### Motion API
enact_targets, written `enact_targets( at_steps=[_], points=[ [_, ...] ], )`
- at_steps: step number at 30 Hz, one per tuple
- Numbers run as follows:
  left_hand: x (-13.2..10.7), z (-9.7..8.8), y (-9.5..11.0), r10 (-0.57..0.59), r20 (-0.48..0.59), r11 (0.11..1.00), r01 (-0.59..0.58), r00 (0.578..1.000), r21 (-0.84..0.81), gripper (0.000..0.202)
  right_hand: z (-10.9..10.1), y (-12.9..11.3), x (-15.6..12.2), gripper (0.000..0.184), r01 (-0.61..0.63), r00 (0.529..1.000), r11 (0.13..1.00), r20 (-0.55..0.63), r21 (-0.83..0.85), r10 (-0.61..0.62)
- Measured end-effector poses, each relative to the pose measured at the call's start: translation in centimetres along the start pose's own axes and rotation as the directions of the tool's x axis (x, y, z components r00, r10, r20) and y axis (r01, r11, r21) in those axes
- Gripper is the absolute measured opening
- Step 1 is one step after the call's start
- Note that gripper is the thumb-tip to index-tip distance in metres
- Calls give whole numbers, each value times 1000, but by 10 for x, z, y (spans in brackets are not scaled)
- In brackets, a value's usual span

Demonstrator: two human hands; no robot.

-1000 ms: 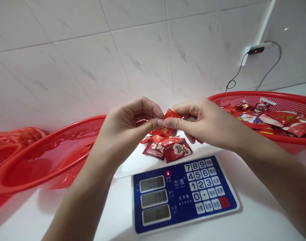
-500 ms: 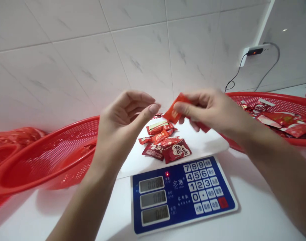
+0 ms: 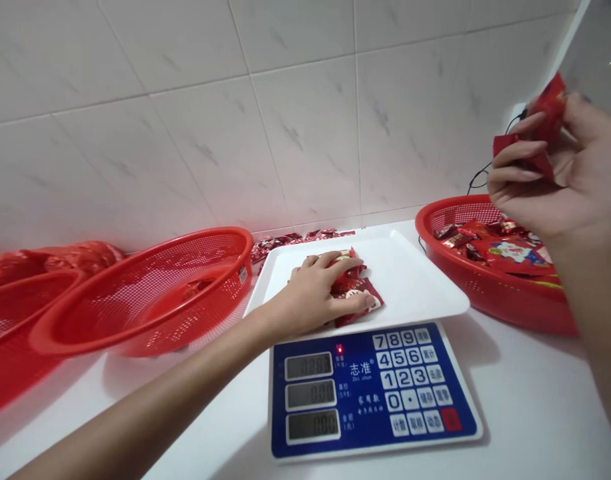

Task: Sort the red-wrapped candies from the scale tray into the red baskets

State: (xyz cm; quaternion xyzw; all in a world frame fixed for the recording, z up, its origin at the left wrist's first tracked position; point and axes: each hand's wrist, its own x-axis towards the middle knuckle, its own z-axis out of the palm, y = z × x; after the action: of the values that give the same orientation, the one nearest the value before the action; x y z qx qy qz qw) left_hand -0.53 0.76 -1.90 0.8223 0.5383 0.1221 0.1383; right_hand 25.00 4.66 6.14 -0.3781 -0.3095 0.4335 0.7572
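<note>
My left hand [image 3: 318, 290] lies over a small pile of red wrapped candies [image 3: 355, 300] on the scale's white tray [image 3: 410, 277]. Its fingers curl over the far side and the thumb rests at the near side, so most of the pile is hidden. Up at the right, well away from the tray, my right hand [image 3: 560, 167] is closed around red wrapped candies [image 3: 548, 110], with wrapper ends sticking out between the fingers. The scale's blue panel [image 3: 365, 400] faces me, a red light lit above its displays.
A red mesh basket [image 3: 515, 310] full of packaged sweets stands right of the scale. On the left is another red basket [image 3: 140, 340] with a few red packets inside, beside red plastic bags [image 3: 85, 257]. More wrapped candies [image 3: 278, 245] lie behind the tray by the tiled wall.
My left hand has come down onto the pile on the tray. My right hand has moved up and right, away from the scale, holding red candies. The view has shifted slightly.
</note>
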Motion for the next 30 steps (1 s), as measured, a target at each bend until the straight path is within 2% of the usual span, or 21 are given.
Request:
enact_targets(
  at_steps=[3, 9, 12, 14, 18, 23, 27, 30],
  points=[
    [-6, 4, 4, 38, -48, 999, -38, 998, 5, 54, 2, 0, -6, 53, -49, 998, 992, 49, 117, 43],
    [-2, 11, 3, 49, -164, 994, -63, 985, -85, 39, 11, 4, -15, 49, -77, 996, 981, 46, 180, 70],
    [1, 13, 6, 41, -177, 986, -69, 983, -154, 30, 16, 8, -19, 36, -64, 998, 952, 42, 301, 54],
    [2, 12, 9, 39, -171, 973, -76, 984, -216, 24, 17, 9, -20, 33, -76, 997, 945, 45, 318, 65],
    [8, -4, 8, 14, -168, 914, -81, 986, -397, 15, 16, 9, -20, 30, -92, 995, 946, 73, 310, 72],
    [23, -33, -5, -113, -221, 777, -53, 969, -628, 23, 12, 10, -17, 25, -91, 992, 945, 112, 313, 58],
    [25, -38, -9, -159, -269, 725, -73, 950, -685, 25, 12, 14, -17, 26, -94, 992, 943, 115, 319, 60],
    [14, -44, -10, -153, -274, 761, -64, 950, -645, 26, 14, 16, -19, 28, -107, 989, 945, 128, 310, 70]
  ],
)
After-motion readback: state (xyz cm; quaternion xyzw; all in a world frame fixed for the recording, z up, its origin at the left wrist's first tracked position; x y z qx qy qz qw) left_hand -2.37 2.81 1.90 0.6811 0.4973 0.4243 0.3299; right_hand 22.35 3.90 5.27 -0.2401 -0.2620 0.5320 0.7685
